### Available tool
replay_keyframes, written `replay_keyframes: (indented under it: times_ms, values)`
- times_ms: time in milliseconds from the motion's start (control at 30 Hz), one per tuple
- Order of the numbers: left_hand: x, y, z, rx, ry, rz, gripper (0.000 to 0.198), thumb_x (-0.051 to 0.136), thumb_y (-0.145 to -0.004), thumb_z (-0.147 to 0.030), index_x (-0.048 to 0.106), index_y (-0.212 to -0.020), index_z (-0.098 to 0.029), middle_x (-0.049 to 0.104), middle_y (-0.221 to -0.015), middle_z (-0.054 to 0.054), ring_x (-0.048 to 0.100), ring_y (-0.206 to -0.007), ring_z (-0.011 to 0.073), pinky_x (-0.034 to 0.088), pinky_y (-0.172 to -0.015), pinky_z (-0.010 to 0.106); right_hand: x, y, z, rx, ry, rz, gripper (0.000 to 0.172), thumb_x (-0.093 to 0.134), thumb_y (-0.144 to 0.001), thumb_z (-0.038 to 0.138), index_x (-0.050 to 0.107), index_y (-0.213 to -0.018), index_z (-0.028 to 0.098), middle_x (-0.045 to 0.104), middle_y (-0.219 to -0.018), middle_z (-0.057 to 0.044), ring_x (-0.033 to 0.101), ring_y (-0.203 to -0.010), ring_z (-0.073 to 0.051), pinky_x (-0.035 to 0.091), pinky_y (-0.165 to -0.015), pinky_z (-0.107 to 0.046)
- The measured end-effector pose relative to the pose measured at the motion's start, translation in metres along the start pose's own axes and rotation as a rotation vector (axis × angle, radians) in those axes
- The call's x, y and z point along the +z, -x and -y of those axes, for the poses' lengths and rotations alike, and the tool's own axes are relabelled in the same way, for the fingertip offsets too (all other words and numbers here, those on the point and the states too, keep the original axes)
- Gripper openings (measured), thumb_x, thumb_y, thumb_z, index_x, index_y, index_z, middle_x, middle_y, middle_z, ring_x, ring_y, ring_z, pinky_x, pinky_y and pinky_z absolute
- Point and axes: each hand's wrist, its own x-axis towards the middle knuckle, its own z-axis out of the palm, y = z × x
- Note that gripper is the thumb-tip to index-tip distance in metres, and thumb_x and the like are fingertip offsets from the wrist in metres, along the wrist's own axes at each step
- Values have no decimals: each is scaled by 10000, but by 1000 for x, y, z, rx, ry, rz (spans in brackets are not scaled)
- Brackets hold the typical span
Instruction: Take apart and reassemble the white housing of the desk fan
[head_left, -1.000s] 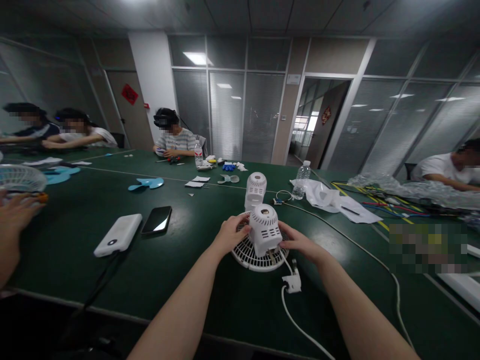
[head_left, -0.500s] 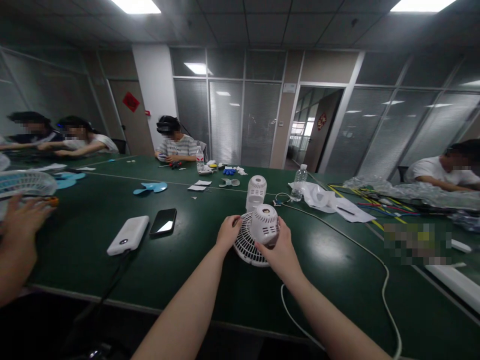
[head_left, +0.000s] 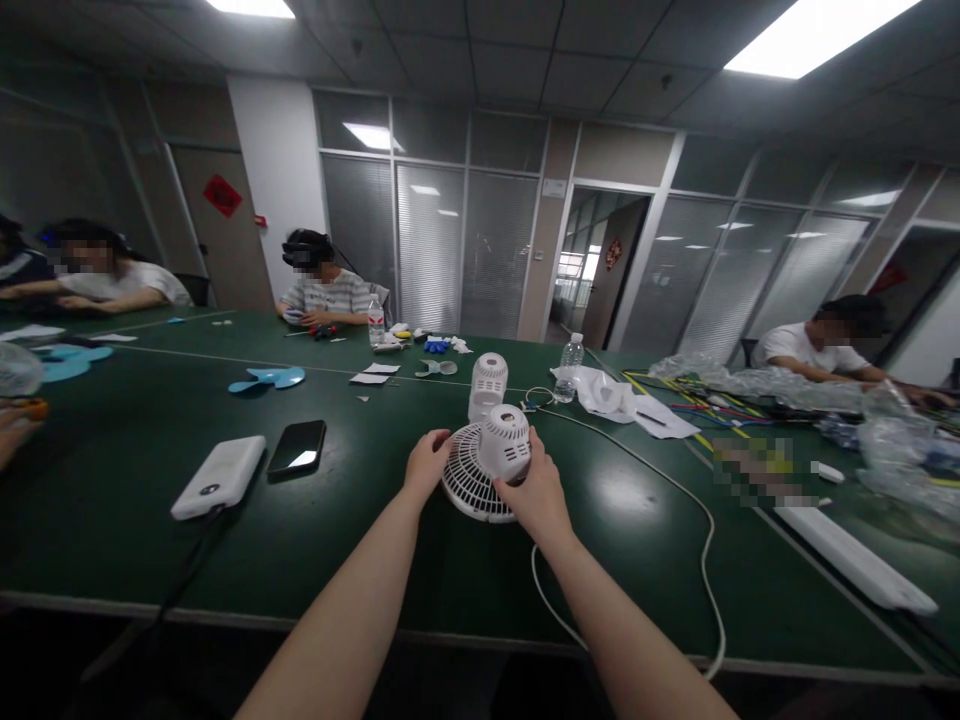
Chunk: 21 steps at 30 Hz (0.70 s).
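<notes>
A round white fan grille lies on the green table in front of me. On top of it sits a white, slotted fan motor housing with a hole at its crown. My right hand is wrapped around the housing's right and near side, thumb in front. At the grille's left rim, my left hand holds the edge with curled fingers, which are partly hidden. Just behind stands a second white slotted part, probably the fan's stand. A pale cable runs from beneath my right arm toward the table edge.
To the left lie a white power bank, a black phone and a blue fan blade. A water bottle and crumpled paper stand beyond the fan. A white power strip lies right. Several people sit around the table.
My view has turned to the right, so the scene sits further left. Both hands keep their places on the grille and housing. A neighbour's hand at left has mostly left view.
</notes>
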Motion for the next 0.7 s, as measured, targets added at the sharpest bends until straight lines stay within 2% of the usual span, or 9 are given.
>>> replay_keyframes:
  times_ms: [200, 367, 467, 567, 700]
  values:
    - [1, 0, 2, 0, -2, -7, 327, 513, -892, -317, 601, -1181, -193, 658, -1173, 91, 626, -1048, 203, 478, -929, 335, -20, 5, -22, 4, -9, 1, 933, 687, -692, 340, 206, -1484, 228, 519, -1335, -114, 539, -1201, -288, 416, -1017, -410]
    - [2, 1, 2, -7, -31, 42, 332, 513, -893, -318, 589, -1195, -206, 656, -1172, 89, 636, -1023, 207, 499, -882, 329, -59, 19, -64, 24, 46, -97, 910, 648, -708, 382, 201, -1479, 196, 508, -1366, -124, 528, -1229, -274, 404, -1036, -397]
    - [2, 2, 0, -11, -54, 85, 340, 533, -882, -316, 585, -1202, -215, 658, -1170, 86, 640, -1014, 208, 505, -857, 316, -92, 27, -91, 138, 112, -143, 913, 640, -703, 458, 224, -1467, 181, 561, -1307, -141, 590, -1148, -297, 455, -973, -411]
    - [1, 4, -1, -17, -77, 120, 350, 546, -872, -307, 580, -1211, -230, 655, -1176, 77, 641, -1007, 203, 508, -841, 301, -123, 31, -122, 284, 200, -190, 986, 650, -669, 530, 220, -1467, 143, 598, -1251, -176, 632, -1070, -335, 497, -898, -429]
    - [1, 7, -4, -26, -102, 147, 347, 540, -875, -309, 577, -1214, -245, 646, -1199, 68, 637, -1009, 198, 507, -831, 289, -151, 30, -160, 411, 304, -262, 1085, 647, -622, 615, 204, -1477, 115, 548, -1308, -227, 625, -1065, -395, 507, -867, -486]
